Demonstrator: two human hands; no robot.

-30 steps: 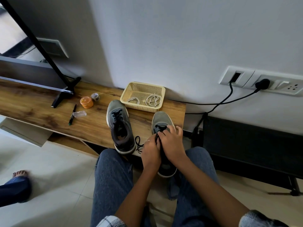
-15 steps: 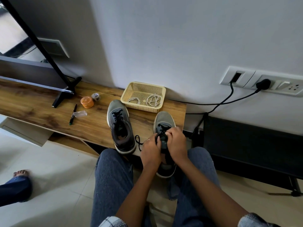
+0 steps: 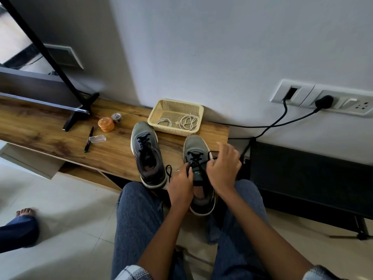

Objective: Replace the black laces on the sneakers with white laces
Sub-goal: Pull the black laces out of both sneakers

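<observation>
A: Two shoes by the basket (image 3: 155, 113); the right hand (image 3: 223, 168) pinches the black lace (image 3: 198, 163) of the nearer shoe (image 3: 196, 147)?
B: Yes; left hand (image 3: 180, 181) steadies its tongue. Lace's limp; grip the tip.

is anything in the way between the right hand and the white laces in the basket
Nothing visible. The right hand is pulling a black lace over the right sneaker; the white laces lie uncovered in the open basket just behind it.

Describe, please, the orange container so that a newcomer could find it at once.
On the wooden shelf against the wall, look left of the two sneakers. The orange container sits between the pen and a small tape roll; it alone is round and bright orange.
</observation>
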